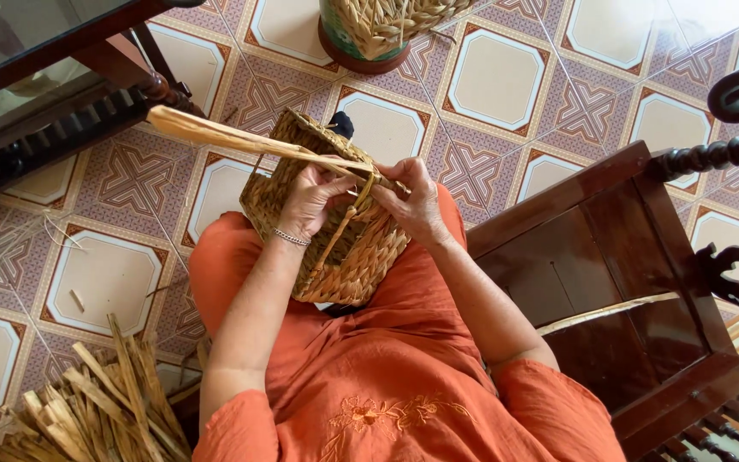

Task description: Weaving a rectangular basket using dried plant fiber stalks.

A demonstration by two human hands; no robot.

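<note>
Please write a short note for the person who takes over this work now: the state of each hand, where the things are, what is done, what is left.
Left hand: grips the woven basket at its top edge.
Right hand: pinches the long dried strand at the same edge.
Basket rests on the lap; its sides are woven.
Left: the strand's free end sticks out, not worked in.
Spare strands lie on the floor.

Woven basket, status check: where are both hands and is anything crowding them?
Left hand and right hand both gripping at the woven basket rim on the lap. Long dried strand runs out left from the hands. Nothing crowding; loose fibre pile lies on the floor.
</note>
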